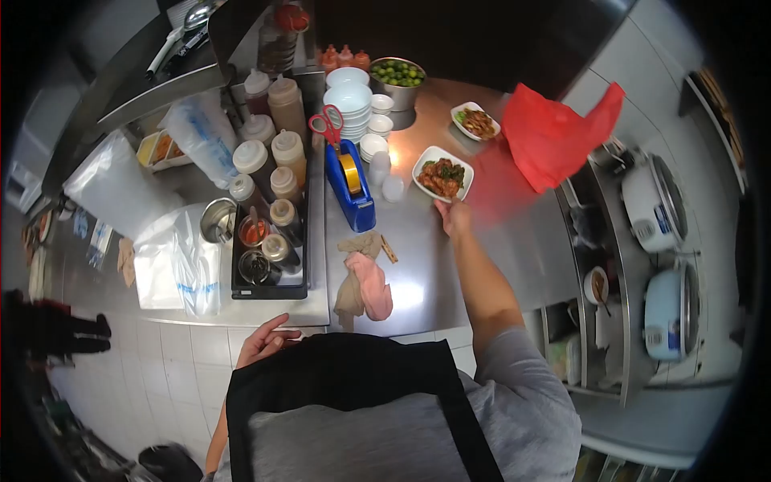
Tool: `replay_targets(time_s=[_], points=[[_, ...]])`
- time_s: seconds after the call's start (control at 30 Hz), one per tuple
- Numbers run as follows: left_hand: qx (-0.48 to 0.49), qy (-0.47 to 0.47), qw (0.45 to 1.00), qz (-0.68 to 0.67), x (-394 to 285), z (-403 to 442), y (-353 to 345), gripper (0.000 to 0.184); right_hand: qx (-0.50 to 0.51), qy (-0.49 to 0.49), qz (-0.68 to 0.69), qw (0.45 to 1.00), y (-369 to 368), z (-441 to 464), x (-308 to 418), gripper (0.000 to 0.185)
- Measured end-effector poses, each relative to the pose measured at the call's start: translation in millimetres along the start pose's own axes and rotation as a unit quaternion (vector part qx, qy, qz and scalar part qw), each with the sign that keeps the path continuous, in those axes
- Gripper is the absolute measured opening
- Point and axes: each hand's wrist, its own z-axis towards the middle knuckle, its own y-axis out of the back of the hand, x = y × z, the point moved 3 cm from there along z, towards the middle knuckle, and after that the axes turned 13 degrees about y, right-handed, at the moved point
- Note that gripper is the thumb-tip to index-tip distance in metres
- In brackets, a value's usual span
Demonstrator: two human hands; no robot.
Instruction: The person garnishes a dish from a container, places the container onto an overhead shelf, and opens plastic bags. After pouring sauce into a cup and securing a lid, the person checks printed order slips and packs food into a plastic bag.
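Note:
My right hand [453, 215] reaches over the steel counter and grips the near edge of a white square bowl [442, 173] of browned food with greens. Behind it stands a smaller white dish [475, 121] with similar food. A red plastic bag [546, 136] lies to the right of both. My left hand [267, 341] is low beside the black apron, in front of the counter's edge, its fingers apart and holding nothing. Nearest to it on the counter are a black tray [270, 292] of sauce bottles and a pink and brown cloth [371, 285].
A blue tape dispenser [351, 189] holds red scissors [328, 124]. Stacked bowls [348, 100] and a pot of green limes [397, 74] stand behind. Clear plastic bags [177, 265] lie left. Two rice cookers [652, 201] are on the right. Part of a person [60, 329] shows far left.

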Motion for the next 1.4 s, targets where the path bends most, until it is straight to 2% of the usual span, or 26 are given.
replay_targets(time_s=[0.1, 0.2, 0.23, 0.3, 0.33, 0.4, 0.47, 0.57, 0.6, 0.7, 0.77, 0.83, 0.93, 1.03, 1.13, 1.2, 1.27, 1.3, 1.37, 1.4], points=[[-0.051, -0.033, 0.998, -0.028, 18.2, -4.0, -11.0, 0.043, 0.013, -0.023, -0.081, 0.996, -10.5, 48.7, -20.2, 0.023], [-0.106, -0.046, 0.992, -0.059, 30.8, -7.8, -24.2, 0.044, 0.062, -0.055, -0.146, 0.986, -32.6, 47.1, -25.8, 0.017], [-0.124, -0.045, 0.989, -0.068, 35.2, -8.9, -28.3, 0.044, 0.140, -0.041, -0.196, 0.970, -39.6, 35.0, -24.9, 0.014], [-0.148, -0.053, 0.984, -0.079, 39.5, -9.0, -36.0, 0.045, 0.290, -0.007, -0.283, 0.914, -54.8, 1.1, -21.1, 0.009], [-0.157, -0.056, 0.983, -0.080, 43.5, -7.4, -36.6, 0.045, 0.285, 0.013, -0.342, 0.895, -62.9, -29.6, -11.7, 0.004], [-0.168, -0.070, 0.980, -0.076, 47.3, -2.4, -38.8, 0.044, 0.417, 0.097, -0.430, 0.794, -55.8, -60.5, -23.6, 0.014], [-0.187, -0.074, 0.978, -0.063, 45.2, 0.9, -42.4, 0.043, 0.515, 0.197, -0.522, 0.651, -57.7, -105.4, -5.2, 0.024], [-0.221, -0.075, 0.972, -0.026, 40.7, -2.4, -48.4, 0.041, 0.508, 0.275, -0.556, 0.598, -44.1, -119.3, -4.5, 0.030], [-0.232, -0.077, 0.970, -0.011, 39.5, -2.5, -49.2, 0.041, 0.502, 0.291, -0.547, 0.603, -43.2, -111.4, 5.8, 0.032], [-0.248, -0.069, 0.966, -0.011, 48.0, -5.7, -44.3, 0.041, 0.481, 0.162, -0.623, 0.595, -36.0, -48.3, 20.5, 0.034], [-0.255, -0.063, 0.965, -0.015, 46.3, -6.4, -47.4, 0.040, 0.399, 0.126, -0.576, 0.703, -42.4, -20.4, 56.7, 0.029], [-0.259, -0.064, 0.964, -0.016, 47.3, -5.4, -49.0, 0.040, 0.336, 0.261, -0.491, 0.760, -48.1, 12.6, 69.1, 0.023], [-0.261, -0.070, 0.963, -0.013, 49.7, -0.8, -48.8, 0.041, 0.294, 0.334, -0.377, 0.812, -68.3, 31.8, 85.1, 0.014], [-0.273, -0.071, 0.959, 0.005, 47.8, -0.2, -50.6, 0.041, 0.317, 0.440, -0.439, 0.716, -81.4, 48.3, 79.6, 0.015], [-0.264, -0.071, 0.962, -0.018, 52.2, -0.9, -48.3, 0.042, 0.324, 0.436, -0.549, 0.635, -84.4, 71.9, 47.7, 0.015], [-0.254, -0.096, 0.962, -0.015, 63.6, -0.9, -33.0, 0.044, 0.354, 0.449, -0.483, 0.663, -85.2, 80.6, 27.6, 0.037], [-0.253, -0.112, 0.961, -0.002, 65.2, -1.9, -25.4, 0.045, 0.353, 0.444, -0.575, 0.590, -107.7, 59.5, 50.3, 0.069], [-0.239, -0.121, 0.963, -0.009, 67.6, -2.1, -19.0, 0.046, 0.343, 0.378, -0.625, 0.591, -124.3, 52.6, 60.7, 0.090], [-0.265, -0.101, 0.959, -0.017, 56.4, -7.7, -19.5, 0.047, 0.311, 0.504, -0.538, 0.600, -179.8, 9.0, 112.2, 0.085], [-0.254, -0.111, 0.960, -0.023, 52.5, -9.0, -17.1, 0.047, 0.322, 0.567, -0.449, 0.611, -213.4, -26.9, 151.0, 0.080]])
